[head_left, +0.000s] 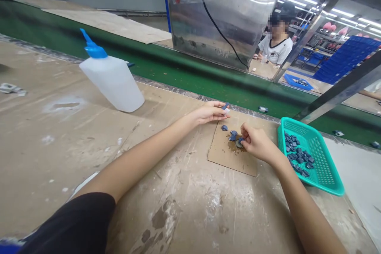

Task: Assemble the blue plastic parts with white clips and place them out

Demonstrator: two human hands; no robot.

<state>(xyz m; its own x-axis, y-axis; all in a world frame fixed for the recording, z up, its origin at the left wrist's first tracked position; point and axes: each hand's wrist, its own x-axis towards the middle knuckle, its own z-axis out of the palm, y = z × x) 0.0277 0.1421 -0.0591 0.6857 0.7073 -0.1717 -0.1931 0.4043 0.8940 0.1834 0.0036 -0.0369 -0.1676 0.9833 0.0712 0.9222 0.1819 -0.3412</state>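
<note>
My left hand [210,112] pinches a small blue part [225,106] between its fingertips, just past the far edge of a brown cardboard square [230,158]. My right hand [256,141] is closed in a pinch on another small blue part [239,140], held down at a wet glue spot on the cardboard. Two or three more blue parts [229,129] lie loose on the cardboard between my hands. A teal plastic basket [323,170] with several of the same blue parts stands just right of my right wrist.
A white squeeze bottle with a blue nozzle [111,79] stands on the worn bench at the left. A green conveyor belt [184,75] runs along the far side with a few small parts on it. Behind it are a steel box [220,16] and a seated person [278,45].
</note>
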